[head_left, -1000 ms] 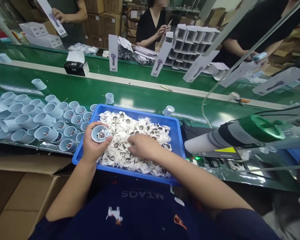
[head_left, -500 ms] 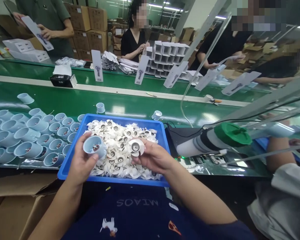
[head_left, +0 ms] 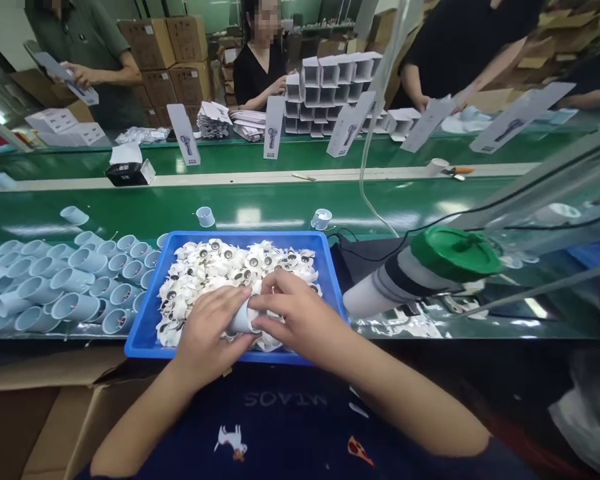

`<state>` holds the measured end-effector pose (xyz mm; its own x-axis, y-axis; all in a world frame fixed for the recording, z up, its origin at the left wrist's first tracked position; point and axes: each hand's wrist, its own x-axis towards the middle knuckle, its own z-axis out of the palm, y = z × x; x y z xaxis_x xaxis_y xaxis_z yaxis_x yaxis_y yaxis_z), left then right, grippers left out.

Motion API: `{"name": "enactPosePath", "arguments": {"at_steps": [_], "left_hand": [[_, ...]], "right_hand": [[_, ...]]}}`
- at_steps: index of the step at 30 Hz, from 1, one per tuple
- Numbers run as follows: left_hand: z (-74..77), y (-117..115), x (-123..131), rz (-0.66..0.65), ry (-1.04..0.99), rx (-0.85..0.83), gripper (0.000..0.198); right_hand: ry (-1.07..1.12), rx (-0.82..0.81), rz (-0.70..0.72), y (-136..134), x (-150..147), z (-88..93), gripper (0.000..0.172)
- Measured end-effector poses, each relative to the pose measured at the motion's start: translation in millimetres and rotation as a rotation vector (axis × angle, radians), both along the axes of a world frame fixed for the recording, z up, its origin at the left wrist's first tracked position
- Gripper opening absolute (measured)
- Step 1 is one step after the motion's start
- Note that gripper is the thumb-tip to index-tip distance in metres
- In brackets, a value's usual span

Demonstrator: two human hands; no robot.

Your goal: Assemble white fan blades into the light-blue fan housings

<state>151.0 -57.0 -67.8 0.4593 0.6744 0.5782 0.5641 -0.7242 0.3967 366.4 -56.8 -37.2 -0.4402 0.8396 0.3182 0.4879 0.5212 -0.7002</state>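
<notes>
My left hand [head_left: 210,330] grips a pale blue cylindrical housing [head_left: 241,320] over the near part of the blue tray [head_left: 140,333]. My right hand [head_left: 293,313] meets it from the right, with fingertips pinched on the housing's open end; the white fan impeller picked up a moment ago is hidden between fingers and housing. The tray is heaped with several white fan impellers [head_left: 215,267]. Both hands are closed and touch each other.
A pile of pale blue housings [head_left: 55,287] lies left of the tray. A white-and-green power screwdriver [head_left: 420,267] hangs at the right. Beyond runs the green conveyor [head_left: 280,207] with loose housings. Other people handle white cartons [head_left: 340,87] across it. A cardboard box [head_left: 25,413] stands low left.
My right hand picked a white impeller from the tray, lifted it, then brought it to the housing in my left hand. Both hands now press together low over the tray.
</notes>
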Motion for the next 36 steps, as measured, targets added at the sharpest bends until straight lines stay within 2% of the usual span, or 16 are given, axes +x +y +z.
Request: {"name": "enactPosePath", "arguments": {"at_steps": [5,10,11,12,14,16,18,19,22,24,26,28,31,34,36], "left_hand": [[-1.0,-0.8,11.6,-0.017,-0.070,0.046,0.060],[3.8,11.5,17.4,-0.049,0.046,0.136,0.061],[5.3,15.0,18.0,-0.066,0.068,0.140,0.062],[7.1,18.7,18.5,-0.076,0.078,0.145,0.063],[11.2,25.5,20.1,-0.068,0.075,0.156,0.063],[16.0,30.8,22.6,-0.074,0.078,0.178,0.063],[21.0,34.8,24.5,-0.098,0.096,0.206,0.065],[23.4,37.1,24.6,-0.105,0.102,0.218,0.066],[29.1,51.5,20.9,-0.072,0.092,0.195,0.064],[30.8,72.4,18.9,-0.001,0.119,0.072,0.058],[30.1,104.4,22.9,0.101,0.177,-0.080,0.053],[27.2,145.4,35.4,0.187,0.232,-0.185,0.055],[20.4,209.4,66.4,0.245,0.309,-0.264,0.064],[13.7,255.2,97.3,0.264,0.457,-0.351,0.047],[11.2,272.4,108.1,0.287,0.569,-0.397,0.039]], "right_hand": [[0.055,-0.122,0.014,8.6,-1.4,1.7,0.017],[0.096,-0.065,-0.085,3.7,13.7,-1.2,0.013],[0.120,-0.031,-0.102,0.5,19.5,-2.1,0.006],[0.149,0.017,-0.118,-3.1,25.1,-2.9,0.007],[0.196,0.140,-0.144,-10.0,34.0,-4.6,0.021],[0.163,0.277,-0.157,-14.4,37.7,-5.9,0.018],[0.068,0.387,-0.177,-16.2,39.0,-6.5,0.038],[0.037,0.437,-0.193,-16.8,40.7,-6.4,0.042],[0.101,0.550,-0.237,-21.8,54.5,-5.5,0.029],[0.191,0.593,-0.252,-28.2,67.8,-6.6,0.027],[0.248,0.606,-0.276,-34.8,77.5,-10.3,0.022],[0.274,0.601,-0.266,-40.3,80.4,-15.3,0.021],[0.300,0.621,-0.172,-48.5,78.7,-21.8,0.024],[0.273,0.756,-0.164,-58.3,86.4,-29.7,0.027],[0.216,0.908,-0.286,-63.5,100.1,-39.7,0.023]]}}
